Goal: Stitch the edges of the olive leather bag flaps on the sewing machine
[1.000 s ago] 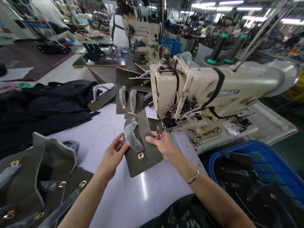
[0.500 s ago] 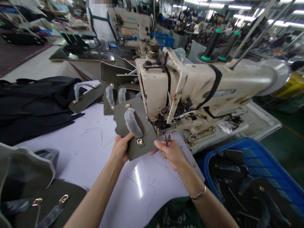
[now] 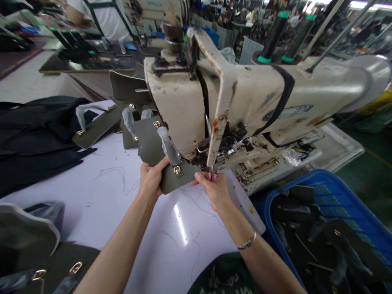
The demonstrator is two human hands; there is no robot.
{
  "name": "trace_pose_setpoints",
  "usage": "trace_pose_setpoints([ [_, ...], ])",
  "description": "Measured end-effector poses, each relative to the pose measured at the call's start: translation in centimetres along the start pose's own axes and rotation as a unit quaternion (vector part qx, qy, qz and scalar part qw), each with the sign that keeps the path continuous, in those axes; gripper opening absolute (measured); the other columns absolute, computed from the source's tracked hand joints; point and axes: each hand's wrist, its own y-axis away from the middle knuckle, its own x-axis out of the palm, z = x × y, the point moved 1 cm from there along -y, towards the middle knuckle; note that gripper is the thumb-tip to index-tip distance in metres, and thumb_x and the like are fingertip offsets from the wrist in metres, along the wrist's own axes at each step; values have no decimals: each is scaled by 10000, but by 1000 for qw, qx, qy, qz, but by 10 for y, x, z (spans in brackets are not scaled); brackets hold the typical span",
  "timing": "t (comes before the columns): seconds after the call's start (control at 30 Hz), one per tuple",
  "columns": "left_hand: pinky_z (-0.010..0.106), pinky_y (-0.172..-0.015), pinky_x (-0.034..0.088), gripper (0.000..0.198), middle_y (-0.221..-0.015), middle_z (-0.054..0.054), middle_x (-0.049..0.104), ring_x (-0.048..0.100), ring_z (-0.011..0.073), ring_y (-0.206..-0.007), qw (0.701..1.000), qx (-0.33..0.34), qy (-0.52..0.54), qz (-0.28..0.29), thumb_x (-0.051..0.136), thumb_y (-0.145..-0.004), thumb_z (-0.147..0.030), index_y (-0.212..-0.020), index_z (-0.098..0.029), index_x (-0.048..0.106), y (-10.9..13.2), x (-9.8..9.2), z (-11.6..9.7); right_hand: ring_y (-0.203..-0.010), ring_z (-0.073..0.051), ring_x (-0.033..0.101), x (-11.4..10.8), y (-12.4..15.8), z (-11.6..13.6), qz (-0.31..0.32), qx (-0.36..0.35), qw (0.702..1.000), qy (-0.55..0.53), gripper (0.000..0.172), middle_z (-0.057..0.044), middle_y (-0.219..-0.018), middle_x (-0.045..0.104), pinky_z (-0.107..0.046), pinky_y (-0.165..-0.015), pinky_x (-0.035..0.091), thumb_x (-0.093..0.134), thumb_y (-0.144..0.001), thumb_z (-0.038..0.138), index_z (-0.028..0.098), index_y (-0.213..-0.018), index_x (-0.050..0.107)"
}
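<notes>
My left hand [image 3: 151, 178] grips the left edge of a grey-green bag panel [image 3: 147, 141], thumb on top. The panel carries a plastic-wrapped handle [image 3: 168, 147] with a gold buckle [image 3: 177, 170] at each end. Its right side lies under the sewing machine head [image 3: 180, 110], where the edge is partly hidden. At the panel's lower right corner, my right hand [image 3: 216, 190] is closed around small pink-handled thread snips [image 3: 212, 176], blades pointing up. Its thumb is at the panel's edge; whether it also pinches the panel I cannot tell.
More panels with wrapped handles [image 3: 129, 122] lie behind, beside black fabric pieces [image 3: 36, 134]. Other panels [image 3: 70, 253] are at the lower left. A blue basket [image 3: 330, 179] filled with similar pieces stands on the right. Across the way sits a person [image 3: 113, 20] near another machine.
Both hands have moved the panel slightly forward and further under the machine head, its right side now more covered. My view has shifted closer to the machine. The snips stay in the right hand.
</notes>
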Motion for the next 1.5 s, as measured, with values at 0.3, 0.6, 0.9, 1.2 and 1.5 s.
trace_pose_setpoints([
  [0.3,367,-815,618,420,-1034,90,777,739,268,-919,999,34,-15,22,874,-595,-253,-977,-162,728,-20,12,-9,-560,-126,444,17,-5,-8,-52,-18,997,-62,375,-9,-474,505,-262,-534,359,802,-692,506,150,-595,733],
  [0.6,363,-829,616,406,-1030,82,775,736,260,-918,999,44,-22,12,877,-588,-252,-957,-177,722,-21,14,-9,-573,-130,470,23,-3,-8,-73,-19,992,-99,361,-10,-507,489,-280,-558,376,800,-698,470,143,-576,711],
  [0.9,349,-843,604,470,-1039,96,774,737,251,-919,998,58,-29,14,873,-600,-286,-1020,-143,718,-18,12,-7,-510,-71,319,33,1,-19,-88,2,989,-121,539,62,-525,363,-249,-497,287,843,-660,429,220,-519,366],
  [1.2,356,-814,627,419,-1071,76,775,741,254,-907,998,61,-30,11,877,-627,-289,-1014,-206,741,-16,14,-9,-581,-74,388,50,-6,-27,-135,1,966,-220,538,65,-601,384,-242,-595,399,870,-563,362,223,-588,351],
  [1.5,367,-825,634,410,-1084,99,769,739,253,-915,996,85,-28,-10,863,-664,-288,-1041,-175,747,-9,6,-9,-597,-92,429,59,-13,-26,-145,-5,961,-235,372,44,-608,454,-253,-610,400,816,-633,308,199,-577,464],
])
